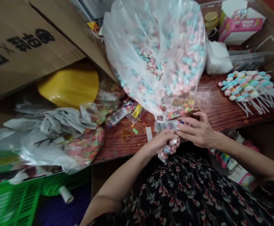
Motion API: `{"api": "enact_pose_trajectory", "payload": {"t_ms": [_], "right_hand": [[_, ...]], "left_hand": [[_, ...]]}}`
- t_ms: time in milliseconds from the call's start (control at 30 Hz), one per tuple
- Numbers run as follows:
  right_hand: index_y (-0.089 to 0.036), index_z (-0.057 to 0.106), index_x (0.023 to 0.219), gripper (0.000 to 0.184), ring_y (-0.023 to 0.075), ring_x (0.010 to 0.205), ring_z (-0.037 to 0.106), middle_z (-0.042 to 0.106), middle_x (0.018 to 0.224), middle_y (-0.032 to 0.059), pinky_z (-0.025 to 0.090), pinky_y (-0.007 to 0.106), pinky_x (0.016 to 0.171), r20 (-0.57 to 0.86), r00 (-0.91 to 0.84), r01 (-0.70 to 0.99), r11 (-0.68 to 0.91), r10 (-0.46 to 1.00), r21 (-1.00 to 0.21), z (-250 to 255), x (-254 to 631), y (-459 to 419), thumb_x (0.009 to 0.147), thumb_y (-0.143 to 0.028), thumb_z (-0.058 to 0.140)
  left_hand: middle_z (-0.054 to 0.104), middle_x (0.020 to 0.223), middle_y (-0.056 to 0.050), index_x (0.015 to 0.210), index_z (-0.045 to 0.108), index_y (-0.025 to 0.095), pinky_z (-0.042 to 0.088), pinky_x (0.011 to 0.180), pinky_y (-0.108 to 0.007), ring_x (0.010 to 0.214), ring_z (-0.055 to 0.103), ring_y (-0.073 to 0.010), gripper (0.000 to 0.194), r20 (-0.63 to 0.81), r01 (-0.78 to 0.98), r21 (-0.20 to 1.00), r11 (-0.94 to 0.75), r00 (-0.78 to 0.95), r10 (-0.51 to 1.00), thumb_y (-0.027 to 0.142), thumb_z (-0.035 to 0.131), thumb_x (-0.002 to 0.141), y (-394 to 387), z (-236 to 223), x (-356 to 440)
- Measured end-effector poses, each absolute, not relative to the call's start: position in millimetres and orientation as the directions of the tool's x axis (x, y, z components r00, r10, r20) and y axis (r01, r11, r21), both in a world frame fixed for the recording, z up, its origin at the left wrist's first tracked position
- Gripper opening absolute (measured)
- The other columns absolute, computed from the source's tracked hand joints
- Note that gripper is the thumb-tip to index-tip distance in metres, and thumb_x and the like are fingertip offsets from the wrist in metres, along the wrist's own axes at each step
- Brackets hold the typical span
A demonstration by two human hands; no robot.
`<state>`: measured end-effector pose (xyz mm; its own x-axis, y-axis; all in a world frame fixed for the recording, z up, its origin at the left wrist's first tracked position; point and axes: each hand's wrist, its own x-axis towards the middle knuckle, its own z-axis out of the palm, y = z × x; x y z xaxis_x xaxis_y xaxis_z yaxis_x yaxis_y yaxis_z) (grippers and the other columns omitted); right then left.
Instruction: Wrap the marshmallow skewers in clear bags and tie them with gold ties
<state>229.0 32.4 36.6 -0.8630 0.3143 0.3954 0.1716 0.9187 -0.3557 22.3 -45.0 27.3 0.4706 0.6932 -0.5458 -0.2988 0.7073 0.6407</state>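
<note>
My left hand (164,142) is closed around a candy skewer in a clear wrapper (167,150), whose lower end sticks out below the fingers. Against it comes my right hand (199,130), fingers bent and tips meeting the left thumb area; what they pinch is hidden. Just beyond both hands lies a stack of printed plastic sleeves (166,125), partly covered by the right fingers. Brown-gold twist ties (195,113) show behind the right knuckles. A small white strip (149,134) and green gummy pieces (135,131) lie left of the hands.
A big clear bag of pastel marshmallows (132,40) fills the back of the wooden table (212,117). Marshmallow skewers (250,84) are piled at right. Bagged gummies (85,146), a cardboard box (33,40) and a green crate (16,201) crowd the left. Yellow ties (137,111) lie mid-table.
</note>
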Motion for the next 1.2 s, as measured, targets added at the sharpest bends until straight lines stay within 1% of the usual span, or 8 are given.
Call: {"api": "enact_pose_trajectory", "payload": {"t_ms": [100,200,300,400,500,633,833,1200], "right_hand": [[-0.037,0.064,0.108,0.026,0.0234,0.115,0.055,0.072,0.107,-0.0043,0.02,0.051,0.101,0.437,-0.868,0.081,0.935,0.236,-0.345,24,235,31,0.089,-0.021,0.055],[-0.029,0.066,0.091,0.018,0.0224,0.109,0.056,0.072,0.09,-0.002,0.022,0.05,0.098,0.36,-0.876,0.198,0.919,0.322,-0.34,18,231,28,0.087,-0.017,0.052],[-0.021,0.063,0.078,0.012,0.0215,0.099,0.054,0.071,0.081,0.0011,0.023,0.048,0.091,0.264,-0.862,0.337,0.879,0.432,-0.338,12,220,24,0.083,-0.016,0.054],[-0.019,0.061,0.073,0.011,0.0201,0.093,0.052,0.07,0.077,0.0023,0.022,0.045,0.087,0.202,-0.815,0.45,0.813,0.543,-0.369,7,211,15,0.083,-0.017,0.056],[-0.02,0.064,0.077,0.014,0.0191,0.095,0.052,0.071,0.082,0.0011,0.022,0.043,0.087,0.224,-0.753,0.492,0.756,0.618,-0.433,9,213,13,0.087,-0.019,0.055],[-0.023,0.069,0.085,0.019,0.0185,0.096,0.053,0.072,0.091,0.0007,0.027,0.037,0.085,0.258,-0.538,0.603,0.58,0.802,-0.547,18,239,50,0.093,-0.024,0.051],[-0.024,0.074,0.091,0.021,0.0214,0.097,0.05,0.068,0.098,0.0043,0.031,0.035,0.084,0.021,-0.508,0.793,0.477,0.861,-0.379,11,259,129,0.09,-0.023,0.053],[-0.015,0.064,0.096,0.019,0.0225,0.093,0.05,0.064,0.099,0.0101,0.032,0.033,0.077,-0.053,-0.669,0.731,0.643,0.742,-0.229,-3,262,154,0.09,-0.017,0.047]], "left_hand": [[0.059,0.058,-0.004,0.069,0.061,0.013,0.041,0.039,-0.025,0.038,0.046,-0.0096,0.025,-0.507,-0.302,0.571,0.763,0.602,0.618,0.036,0.071,0.072,-47,23,22],[0.061,0.063,-0.004,0.076,0.065,0.013,0.043,0.044,-0.024,0.044,0.051,-0.0107,0.031,-0.529,-0.157,0.711,0.685,0.521,0.669,0.044,0.069,0.077,-46,21,22],[0.063,0.067,-0.003,0.084,0.071,0.016,0.044,0.055,-0.024,0.056,0.055,-0.013,0.024,-0.361,0.181,0.931,0.316,0.339,0.869,0.04,0.064,0.083,-43,19,23],[0.064,0.072,-0.005,0.081,0.072,0.02,0.045,0.065,-0.026,0.066,0.056,-0.016,0.016,-0.07,0.481,0.875,-0.059,0.245,0.967,0.029,0.059,0.084,-45,15,26],[0.064,0.074,-0.006,0.079,0.072,0.021,0.044,0.066,-0.026,0.067,0.056,-0.0168,0.018,0.015,0.588,0.795,-0.149,0.225,0.974,0.023,0.055,0.085,-51,11,27],[0.065,0.072,-0.004,0.078,0.073,0.021,0.044,0.067,-0.026,0.067,0.057,-0.0162,0.015,-0.021,0.446,0.894,-0.042,0.136,0.991,0.026,0.061,0.084,-56,8,22],[0.065,0.061,-0.002,0.077,0.072,0.016,0.041,0.049,-0.021,0.052,0.057,-0.012,0.024,-0.506,-0.09,0.856,0.509,0.061,0.86,0.04,0.071,0.077,-51,10,24],[0.071,0.069,-0.005,0.077,0.07,0.011,0.048,0.048,-0.022,0.05,0.062,-0.0118,0.025,-0.611,-0.361,0.736,0.573,0.011,0.792,0.032,0.079,0.068,-49,10,30]]}}
